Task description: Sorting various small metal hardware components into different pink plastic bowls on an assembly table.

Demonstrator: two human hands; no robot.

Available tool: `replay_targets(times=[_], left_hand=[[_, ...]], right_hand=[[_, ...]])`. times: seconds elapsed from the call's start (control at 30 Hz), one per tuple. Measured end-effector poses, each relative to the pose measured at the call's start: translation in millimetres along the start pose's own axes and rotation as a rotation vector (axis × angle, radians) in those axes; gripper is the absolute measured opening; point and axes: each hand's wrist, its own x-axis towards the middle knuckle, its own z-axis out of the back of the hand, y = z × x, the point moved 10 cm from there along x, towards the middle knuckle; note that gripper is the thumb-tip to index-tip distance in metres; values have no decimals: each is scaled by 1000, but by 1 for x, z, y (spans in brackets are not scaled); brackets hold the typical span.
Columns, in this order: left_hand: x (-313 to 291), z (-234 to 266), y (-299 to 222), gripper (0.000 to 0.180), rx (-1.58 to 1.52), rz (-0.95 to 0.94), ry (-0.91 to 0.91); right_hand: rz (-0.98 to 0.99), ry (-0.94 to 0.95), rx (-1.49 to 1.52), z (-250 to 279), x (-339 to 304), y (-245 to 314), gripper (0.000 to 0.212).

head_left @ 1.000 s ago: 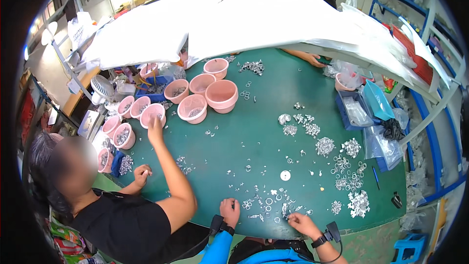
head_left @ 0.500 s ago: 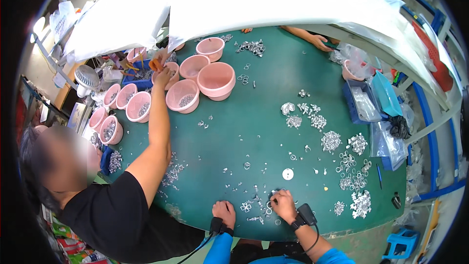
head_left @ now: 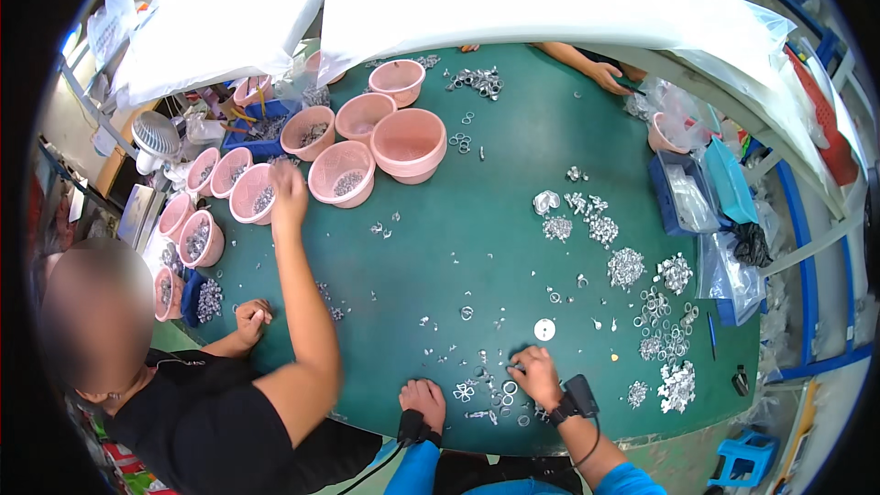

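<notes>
My left hand rests at the near table edge with its fingers curled in; whether anything is inside is hidden. My right hand is bent over the table, thumb and fingers drawn together. Any small piece between them is too small to make out. Just below its fingertips lie silver rings. Between my hands are a four-loop, flower-shaped metal piece and several small metal parts. A round white disc with a small centre hole lies just beyond my right hand.
Piles of small silver parts and rings cover the table's right side, with a blue pen. Pink tubs stand far left. A co-worker's arm reaches across at left; another person's hand is at the far edge.
My right hand has lifted slightly away from me, uncovering rings beneath it. My left hand stays put. The co-worker's raised hand has come back nearer from the far tubs; their other hand now shows.
</notes>
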Motion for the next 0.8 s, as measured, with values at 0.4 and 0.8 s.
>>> replay_targets(times=[0.4, 0.8], left_hand=[[3, 2, -2, 13, -33, 9, 3], [-1, -1, 6, 13, -31, 20, -6]], right_hand=[[-373, 230, 382, -34, 0, -29, 10], [-514, 274, 1654, -23, -2, 2, 11]])
